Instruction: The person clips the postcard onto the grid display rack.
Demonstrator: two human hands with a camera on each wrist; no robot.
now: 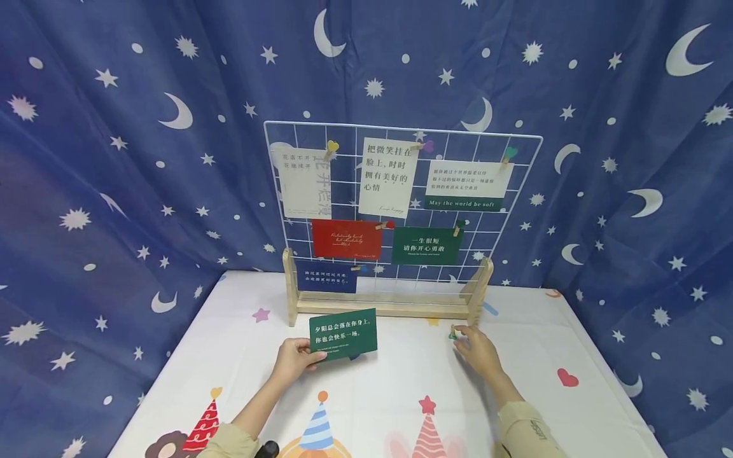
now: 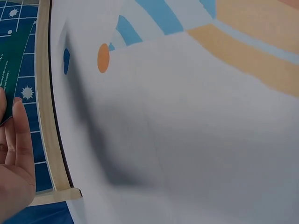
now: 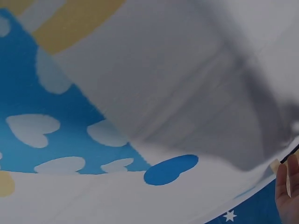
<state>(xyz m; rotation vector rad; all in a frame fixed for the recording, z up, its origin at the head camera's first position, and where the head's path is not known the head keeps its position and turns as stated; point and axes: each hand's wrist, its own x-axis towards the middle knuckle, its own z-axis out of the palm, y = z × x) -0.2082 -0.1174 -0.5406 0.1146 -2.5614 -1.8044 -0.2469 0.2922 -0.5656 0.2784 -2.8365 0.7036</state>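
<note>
My left hand holds a dark green card with white lettering by its lower left corner, thumb in front, raised above the table before the wooden stand. The left wrist view shows part of that hand and the card's edge. My right hand pinches a small wooden clothespin with a green end, just in front of the stand's right foot. Only some fingers of the right hand show at the edge of the right wrist view.
A white wire grid stands in a wooden base. Several cards hang on it from heart clips, among them a red card, a green card and a low blue card. A printed white cloth covers the table; starry curtains surround it.
</note>
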